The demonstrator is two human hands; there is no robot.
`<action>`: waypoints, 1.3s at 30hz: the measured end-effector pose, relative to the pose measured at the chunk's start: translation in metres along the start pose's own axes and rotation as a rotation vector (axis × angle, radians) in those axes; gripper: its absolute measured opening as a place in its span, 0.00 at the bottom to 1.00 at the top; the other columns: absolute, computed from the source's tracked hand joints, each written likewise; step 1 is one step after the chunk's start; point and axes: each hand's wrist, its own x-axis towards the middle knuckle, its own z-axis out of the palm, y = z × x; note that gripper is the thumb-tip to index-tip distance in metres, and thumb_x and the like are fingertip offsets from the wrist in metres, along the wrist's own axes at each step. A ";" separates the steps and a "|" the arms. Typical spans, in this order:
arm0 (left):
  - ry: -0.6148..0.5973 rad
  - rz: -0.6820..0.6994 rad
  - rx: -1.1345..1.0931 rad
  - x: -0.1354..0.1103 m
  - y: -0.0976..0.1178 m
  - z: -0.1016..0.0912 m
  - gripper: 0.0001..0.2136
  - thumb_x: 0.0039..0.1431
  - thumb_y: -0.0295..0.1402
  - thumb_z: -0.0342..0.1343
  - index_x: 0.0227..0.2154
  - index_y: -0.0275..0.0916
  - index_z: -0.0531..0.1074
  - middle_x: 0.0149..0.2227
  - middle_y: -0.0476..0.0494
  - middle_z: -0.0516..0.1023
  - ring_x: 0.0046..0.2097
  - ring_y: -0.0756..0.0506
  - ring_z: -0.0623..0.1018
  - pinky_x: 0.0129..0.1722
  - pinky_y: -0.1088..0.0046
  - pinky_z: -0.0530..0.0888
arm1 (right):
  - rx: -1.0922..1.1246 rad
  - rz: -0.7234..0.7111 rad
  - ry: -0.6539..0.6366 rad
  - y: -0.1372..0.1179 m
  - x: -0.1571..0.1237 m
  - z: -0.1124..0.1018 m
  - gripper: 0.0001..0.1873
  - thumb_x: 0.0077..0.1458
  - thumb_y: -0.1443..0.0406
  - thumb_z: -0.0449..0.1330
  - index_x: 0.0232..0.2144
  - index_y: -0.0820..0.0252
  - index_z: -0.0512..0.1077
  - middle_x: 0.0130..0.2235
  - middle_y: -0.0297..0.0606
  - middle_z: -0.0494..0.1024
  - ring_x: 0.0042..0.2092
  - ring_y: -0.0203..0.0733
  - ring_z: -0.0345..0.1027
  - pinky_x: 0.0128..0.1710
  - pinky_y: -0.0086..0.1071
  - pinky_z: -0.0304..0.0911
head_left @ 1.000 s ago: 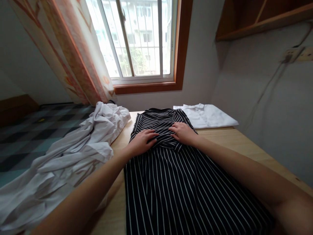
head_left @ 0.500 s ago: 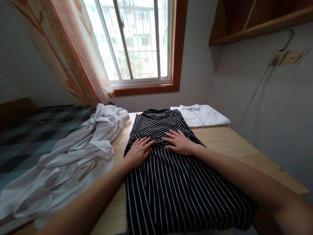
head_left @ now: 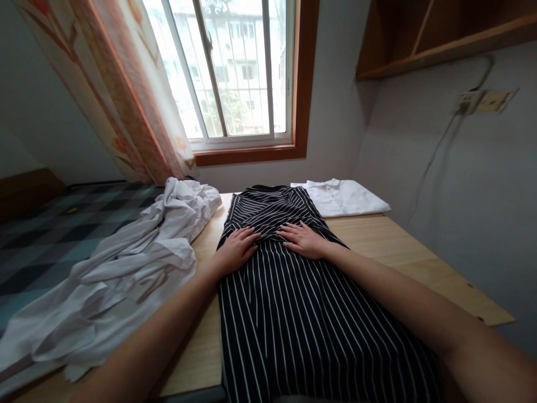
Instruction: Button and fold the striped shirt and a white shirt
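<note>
Left hand (head_left: 237, 247): open, palm down, fingers extended and only slightly parted, resting on the black-and-white striped shirt (head_left: 302, 319) near its left edge.
Right hand (head_left: 305, 240): likewise open and palm down, fingers a little spread, lying on the same shirt right of its middle; the fingertips point toward the left hand, a strip of fabric showing between the two.
Striped shirt: laid along the wooden table (head_left: 390, 243), in front of the person; stripes run crosswise and slanting over the folded far part, lengthwise over the near part, which reaches the table's near edge.
White folded shirt (head_left: 348, 197): flat at the table's far end, just beside the striped one, on its right.
Crumpled white garment (head_left: 142, 263): heaped along the table's left side, next to the plaid bedding (head_left: 84, 224).
Window (head_left: 235, 73): beyond the table, a patterned curtain (head_left: 113, 95) at its left.
</note>
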 end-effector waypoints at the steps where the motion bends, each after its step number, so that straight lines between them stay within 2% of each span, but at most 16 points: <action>1: 0.055 -0.030 0.017 -0.003 -0.002 -0.007 0.22 0.67 0.42 0.44 0.58 0.40 0.68 0.61 0.38 0.69 0.63 0.40 0.66 0.64 0.58 0.61 | -0.003 0.000 0.004 0.000 0.000 0.000 0.31 0.68 0.48 0.40 0.69 0.48 0.52 0.71 0.36 0.50 0.71 0.48 0.37 0.68 0.56 0.29; 3: 0.161 -0.184 0.088 -0.009 -0.005 -0.023 0.21 0.67 0.43 0.44 0.54 0.37 0.71 0.55 0.36 0.74 0.58 0.39 0.71 0.59 0.59 0.66 | -0.009 0.000 0.014 -0.001 0.000 0.001 0.31 0.68 0.48 0.41 0.69 0.48 0.52 0.71 0.36 0.50 0.71 0.49 0.38 0.68 0.56 0.30; 5: 0.179 -0.392 0.168 -0.015 -0.009 -0.038 0.20 0.67 0.41 0.43 0.47 0.35 0.75 0.47 0.35 0.78 0.51 0.38 0.76 0.52 0.62 0.70 | -0.019 -0.003 0.026 -0.002 -0.001 0.001 0.31 0.68 0.49 0.41 0.68 0.49 0.53 0.71 0.37 0.50 0.71 0.49 0.39 0.68 0.57 0.31; 7: 0.105 -0.559 0.209 -0.019 -0.014 -0.049 0.18 0.66 0.40 0.42 0.41 0.36 0.76 0.42 0.35 0.80 0.45 0.38 0.78 0.45 0.64 0.72 | -0.037 -0.008 0.036 -0.003 -0.003 -0.001 0.31 0.68 0.50 0.42 0.68 0.51 0.54 0.70 0.39 0.52 0.71 0.50 0.41 0.68 0.58 0.33; 9: -0.007 -0.638 0.204 -0.022 -0.017 -0.053 0.18 0.65 0.41 0.42 0.39 0.37 0.76 0.39 0.36 0.81 0.42 0.38 0.79 0.40 0.66 0.71 | -0.072 -0.028 0.056 -0.007 -0.003 -0.007 0.30 0.68 0.51 0.45 0.67 0.53 0.56 0.69 0.43 0.55 0.70 0.52 0.44 0.67 0.59 0.35; 12: -0.103 -0.676 0.198 -0.023 -0.017 -0.052 0.18 0.64 0.45 0.45 0.37 0.40 0.77 0.39 0.37 0.82 0.41 0.37 0.80 0.35 0.68 0.68 | -0.113 -0.096 0.152 -0.022 -0.003 -0.019 0.27 0.65 0.58 0.53 0.64 0.56 0.63 0.66 0.46 0.63 0.67 0.53 0.53 0.66 0.58 0.40; 15: -0.121 -0.697 0.189 -0.022 -0.013 -0.049 0.21 0.62 0.51 0.46 0.34 0.40 0.77 0.37 0.37 0.81 0.39 0.38 0.79 0.32 0.69 0.66 | -0.065 -0.185 0.262 -0.051 -0.001 -0.025 0.19 0.62 0.63 0.56 0.55 0.56 0.72 0.59 0.43 0.72 0.61 0.49 0.62 0.62 0.51 0.51; 18: -0.138 -0.692 0.163 -0.019 -0.010 -0.045 0.25 0.59 0.56 0.47 0.31 0.39 0.76 0.34 0.38 0.81 0.36 0.40 0.78 0.31 0.69 0.64 | 0.002 -0.283 0.268 -0.085 0.002 -0.019 0.13 0.62 0.64 0.57 0.46 0.58 0.77 0.52 0.42 0.77 0.56 0.48 0.66 0.58 0.47 0.57; 21: -0.165 -0.653 0.133 -0.017 -0.008 -0.041 0.21 0.57 0.54 0.50 0.29 0.40 0.75 0.32 0.42 0.80 0.34 0.43 0.77 0.29 0.71 0.62 | 0.026 -0.317 0.237 -0.112 0.003 -0.005 0.11 0.61 0.64 0.58 0.42 0.59 0.78 0.51 0.43 0.77 0.56 0.48 0.66 0.56 0.46 0.57; 25: -0.128 -0.641 0.095 -0.016 -0.008 -0.037 0.17 0.58 0.48 0.49 0.27 0.40 0.74 0.30 0.44 0.79 0.34 0.44 0.76 0.28 0.72 0.61 | 0.069 -0.340 0.197 -0.134 -0.002 0.006 0.13 0.59 0.62 0.60 0.45 0.59 0.77 0.54 0.44 0.75 0.58 0.51 0.64 0.58 0.47 0.56; 31: 0.034 -0.673 -0.068 -0.014 -0.017 -0.040 0.19 0.63 0.47 0.43 0.31 0.39 0.72 0.30 0.44 0.79 0.34 0.45 0.77 0.31 0.73 0.66 | 0.115 -0.409 0.128 -0.150 -0.012 0.007 0.20 0.61 0.55 0.58 0.52 0.55 0.75 0.59 0.44 0.71 0.62 0.52 0.60 0.61 0.50 0.53; 36: 0.028 -0.756 -0.099 -0.013 -0.027 -0.048 0.15 0.63 0.40 0.44 0.36 0.37 0.73 0.34 0.40 0.80 0.38 0.42 0.79 0.35 0.72 0.71 | 0.124 -0.469 0.054 -0.157 -0.014 0.011 0.24 0.63 0.52 0.56 0.57 0.55 0.70 0.62 0.43 0.68 0.67 0.51 0.52 0.65 0.56 0.44; 39: -0.065 -0.834 -0.210 -0.017 -0.022 -0.054 0.16 0.63 0.42 0.46 0.42 0.35 0.71 0.35 0.39 0.80 0.35 0.42 0.80 0.31 0.72 0.74 | 0.124 -0.497 0.022 -0.155 -0.012 0.012 0.27 0.65 0.50 0.53 0.62 0.52 0.65 0.67 0.42 0.61 0.69 0.51 0.46 0.67 0.58 0.39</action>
